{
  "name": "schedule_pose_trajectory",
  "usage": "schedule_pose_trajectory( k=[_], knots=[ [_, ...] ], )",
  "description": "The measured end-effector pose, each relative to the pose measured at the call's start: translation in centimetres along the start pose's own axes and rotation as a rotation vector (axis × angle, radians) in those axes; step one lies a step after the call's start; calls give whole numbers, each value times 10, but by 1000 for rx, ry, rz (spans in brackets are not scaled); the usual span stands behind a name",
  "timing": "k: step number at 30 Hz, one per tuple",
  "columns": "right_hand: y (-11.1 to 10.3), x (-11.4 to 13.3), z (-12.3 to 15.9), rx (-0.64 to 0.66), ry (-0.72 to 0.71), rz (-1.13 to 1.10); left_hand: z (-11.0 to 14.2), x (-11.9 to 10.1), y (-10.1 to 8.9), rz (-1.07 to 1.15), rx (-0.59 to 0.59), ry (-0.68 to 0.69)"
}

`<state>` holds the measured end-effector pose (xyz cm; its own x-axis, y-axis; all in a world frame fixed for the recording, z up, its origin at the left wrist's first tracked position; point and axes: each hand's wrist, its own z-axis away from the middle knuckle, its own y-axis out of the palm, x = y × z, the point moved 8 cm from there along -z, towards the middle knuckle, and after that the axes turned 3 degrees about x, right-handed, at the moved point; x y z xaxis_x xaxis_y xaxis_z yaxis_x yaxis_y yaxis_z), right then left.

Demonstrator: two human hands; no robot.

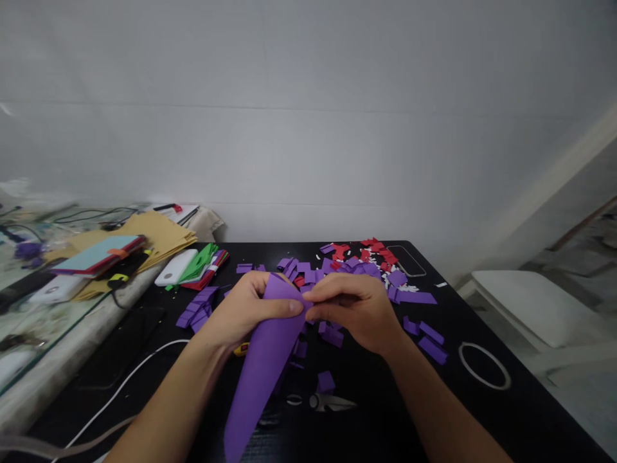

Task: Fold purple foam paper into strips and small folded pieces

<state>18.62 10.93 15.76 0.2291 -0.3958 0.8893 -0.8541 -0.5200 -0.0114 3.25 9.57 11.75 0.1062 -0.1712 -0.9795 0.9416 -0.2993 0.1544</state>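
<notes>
1. Purple sheet [264, 366], just one, is hanging over the single black table [371, 431], bent along its length, its long axis running from near left to far right.
2. One white seat [530, 308] is standing beyond the table's right edge.
3. From where I'm standing, the left hand [245, 308] is gripping the sheet's far end, thumb flat on its face, and the right hand [357, 305] is pinching the right edge there between thumb and forefinger. Both are touching it, so neither is nearer; most of the sheet is lying to the near left of the right fingertips.
4. One white cable [128, 384] is curving across the left side, and one green bundle [200, 265] is resting at the far left.
5. One pale ring [507, 376] is lying near the right edge.
6. Purple pieces [313, 275] are lying strewn beyond the hands, overlapping too much for counting; three purple strips [432, 350] are sitting apart on the right.
7. One metal-tipped tool [337, 404] is lying just on the near side of one purple square [325, 382].
8. Red scraps [385, 254], too many to count, are clustering at the far right.
</notes>
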Motion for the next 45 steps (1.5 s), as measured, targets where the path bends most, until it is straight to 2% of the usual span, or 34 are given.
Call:
schedule_pose_trajectory(
  k=[6,24,30,36,40,45],
  knots=[
    [2,3,-1,34,-18,9,-1,3,1,11,7,-11],
    [4,-8,-2,45,69,-123,-1,10,7,105,-13,-59],
    [6,-18,-2,14,173,-163,-1,2,-2,125,-103,23],
    [9,-22,1,5,234,-175,-2,0,-5,55,-117,74],
    [10,-18,1,-13,221,-50,-2,-2,-4,24,-160,120],
    [7,-16,0,-30,186,37,-2,-7,-4,-58,-153,172]
  ],
)
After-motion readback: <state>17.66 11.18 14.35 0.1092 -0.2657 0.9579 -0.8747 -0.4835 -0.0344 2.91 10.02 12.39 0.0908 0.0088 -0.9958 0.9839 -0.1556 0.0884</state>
